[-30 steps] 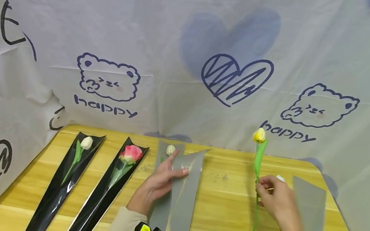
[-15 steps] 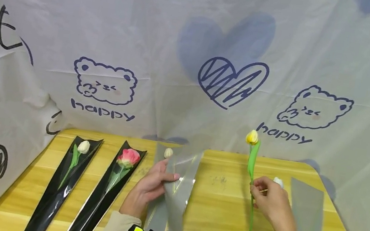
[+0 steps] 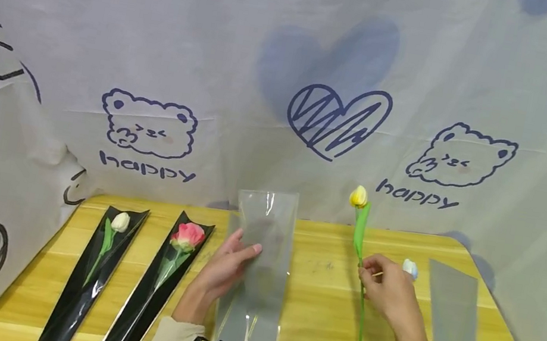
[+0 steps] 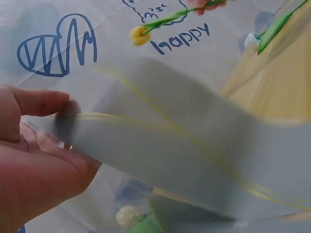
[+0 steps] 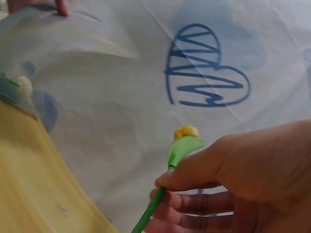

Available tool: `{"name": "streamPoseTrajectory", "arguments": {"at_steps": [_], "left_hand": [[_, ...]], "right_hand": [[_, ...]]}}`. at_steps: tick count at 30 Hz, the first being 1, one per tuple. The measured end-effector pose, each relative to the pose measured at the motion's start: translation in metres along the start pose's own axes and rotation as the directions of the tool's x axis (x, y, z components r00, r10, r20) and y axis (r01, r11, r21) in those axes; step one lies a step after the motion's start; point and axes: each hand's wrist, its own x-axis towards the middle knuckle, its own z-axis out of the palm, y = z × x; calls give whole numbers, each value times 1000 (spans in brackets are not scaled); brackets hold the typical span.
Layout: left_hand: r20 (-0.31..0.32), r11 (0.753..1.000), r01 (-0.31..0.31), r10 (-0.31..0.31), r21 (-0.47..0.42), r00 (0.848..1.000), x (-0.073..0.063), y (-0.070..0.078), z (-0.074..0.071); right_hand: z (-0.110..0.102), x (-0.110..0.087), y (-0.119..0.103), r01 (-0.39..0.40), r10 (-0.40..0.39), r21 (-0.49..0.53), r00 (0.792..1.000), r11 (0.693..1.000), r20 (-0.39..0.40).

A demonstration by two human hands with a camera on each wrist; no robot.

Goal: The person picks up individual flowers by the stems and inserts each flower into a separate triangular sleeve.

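My left hand [image 3: 225,265] pinches the edge of a grey see-through flower sleeve [image 3: 264,290], thumb on the near face. The sleeve stands raised in the head view, its top end in front of the backdrop. Below it, the left wrist view shows a white tulip [image 4: 129,216] against a second grey sleeve [image 4: 184,213]. To the right, my right hand [image 3: 389,289] pinches the green stem of a yellow tulip [image 3: 358,197] between thumb and fingertips. That tulip is upright, bloom on top with one long leaf. A gap separates it from the raised sleeve.
On the wooden table [image 3: 313,322], a black sleeve [image 3: 87,278] with a white tulip and another black sleeve [image 3: 143,299] with a pink rose lie at left. At right are a pale blue tulip [image 3: 410,269] and a flat grey sleeve [image 3: 454,321]. A printed cloth [image 3: 252,40] hangs behind.
The sleeve in my left hand has gone from slanted and folded to raised and facing me, covering the white tulip in the head view. My right hand has shifted slightly left with the yellow tulip.
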Motion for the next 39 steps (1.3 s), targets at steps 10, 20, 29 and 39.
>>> {"name": "streamPoseTrajectory", "arguments": {"at_steps": [10,20,29,39], "left_hand": [[-45,990,1,5,140,999,-14,-8,2],[-12,972,-32,36,231,999,-8,-6,10],[-35,939,-67,84,338,996,-2,-7,13],[-91,868,-146,214,474,973,6,-12,15]], "right_hand": [[13,10,-16,153,-125,164,978,975,-169],[17,14,-23,267,-164,247,914,931,-371],[14,13,-25,266,-141,281,908,922,-394],[13,20,-31,260,-90,316,881,912,-465]]}}
